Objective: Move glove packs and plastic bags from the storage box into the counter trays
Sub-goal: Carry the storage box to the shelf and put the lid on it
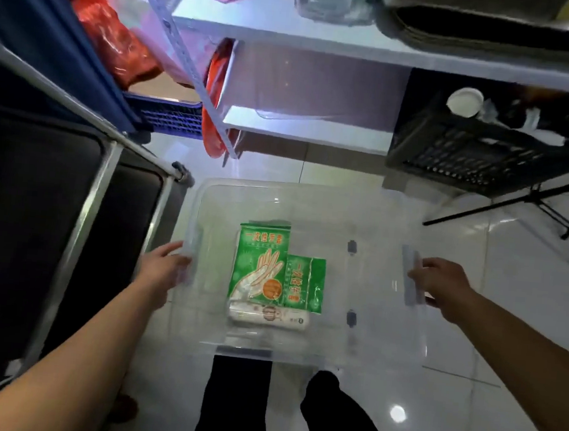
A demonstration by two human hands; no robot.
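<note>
A person looks down at a clear plastic storage box [299, 349] with both bare hands on its opposite short sides. The left hand [163, 266] wraps around the box's left handle; the right hand [442, 286] closes around the pale latch handle [413, 281] on the right side. The box appears to be lifted or carried just above a glossy tiled floor [481, 421], with the person's dark-trousered legs [235, 407] below its near edge.

Inside the box lie a large green glove pack [260, 264] printed with a hand outline, a smaller green glove pack [304, 282] just beside it on the right, and a white roll of plastic bags [267, 315] touching their near edges.

This looks like an early step: the box is being fetched, nothing unloaded yet. No counter trays are visible, so the next move likely calls for carrying the box level to the counter.

A white shelving unit [318, 132] stands beyond, with a black crate [471, 152] far right.
</note>
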